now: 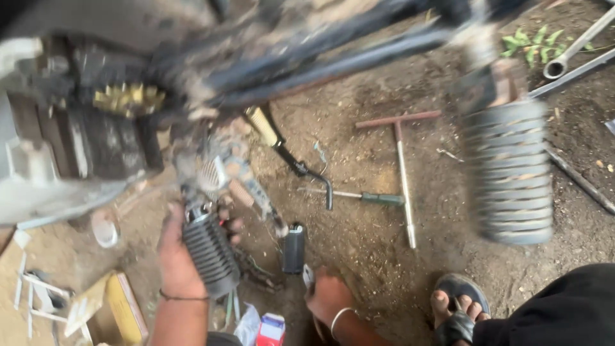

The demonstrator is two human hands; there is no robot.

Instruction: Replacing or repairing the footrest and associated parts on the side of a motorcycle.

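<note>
My left hand [172, 251] is wrapped around a black ribbed shock absorber [210, 255] that hangs under the blurred motorcycle frame [307, 57]. Fingertips show on its right side. My right hand [328, 296] rests low on the dirt with its fingers curled around a small silvery metal tool [308, 275], whose tip sticks out above the fist. A black rubber footpeg [293, 248] lies just above that hand. The engine block [83, 141] with a yellowish toothed part [128, 98] sits at the upper left.
A T-handle wrench [403, 179] and a green-handled screwdriver [378, 198] lie on the dirt. A second coiled shock [509, 173] hangs at the right. A yellow box [118, 307], a red-and-white carton [271, 328], metal pipes [576, 45] and my sandalled foot [458, 307] are around.
</note>
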